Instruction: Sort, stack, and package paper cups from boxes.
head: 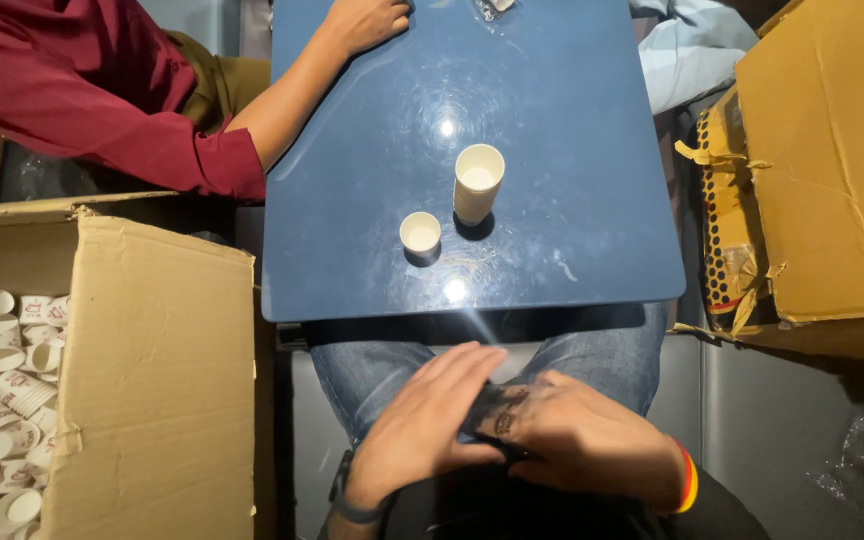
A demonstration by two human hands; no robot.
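Observation:
Both my hands rest over my lap, below the near edge of the blue table point(572, 250). My left hand point(422, 420) lies with straight fingers over a dark flat thing point(497, 412) with a pale print on it, thumb at its lower edge. My right hand point(582, 435) grips the same thing from the right; what it is cannot be made out. On the table stand a tall stack of white paper cups point(477, 183) and a single short white paper cup point(420, 234) just left of it, both upright and out of my hands' touch.
At my left, an open cardboard box point(152, 380) holds several loose printed paper cups point(2, 400). Another cardboard box point(832, 170) stands at the right. A person in a red sleeve point(102, 90) rests a hand point(364, 22) on the table's far side; a pale blue sleeve point(687, 50) shows at the top right.

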